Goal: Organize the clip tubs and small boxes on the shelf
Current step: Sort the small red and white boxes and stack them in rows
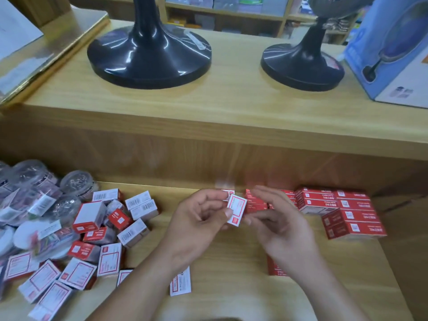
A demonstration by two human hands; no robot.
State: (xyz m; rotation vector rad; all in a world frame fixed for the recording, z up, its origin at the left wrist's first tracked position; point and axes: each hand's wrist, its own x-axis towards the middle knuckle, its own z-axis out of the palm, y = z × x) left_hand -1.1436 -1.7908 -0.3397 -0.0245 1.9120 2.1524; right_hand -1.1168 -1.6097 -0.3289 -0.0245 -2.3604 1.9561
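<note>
- A small box (236, 210), white face with a red border, is held just above the shelf (231, 262) at the centre of the frame, tilted on end between the two hands.
- The left hand (199, 218) pinches it, its fingers curled over the top edge and the thumb against the near face.
- The right hand (278, 221) is just beside the box's right edge with loosely curved fingers. The blur there means I cannot tell whether they grip the box or only hover by it.
- To the right of centre, the stacked boxes (342, 209) form a tidy red block against the back of the shelf, and a row of them runs on behind the hands. This part looks done.
- At lower left, the loose boxes (92, 228) lie jumbled at all angles. A stray one lies flat near the left forearm, and another shows under the right wrist. By my reckoning most of the sorting is still to do.
- At the far left, the clip tubs (77, 183) are heaped in no order. They are clear and round, with silvery clips visible inside, and one appears to hold coloured clips. None has been lined up yet.
- All the small boxes are closed, so their contents cannot be seen.
- On the upper shelf (231, 107) stand two black stands (148, 54) and a blue carton (393, 54) at upper right.
</note>
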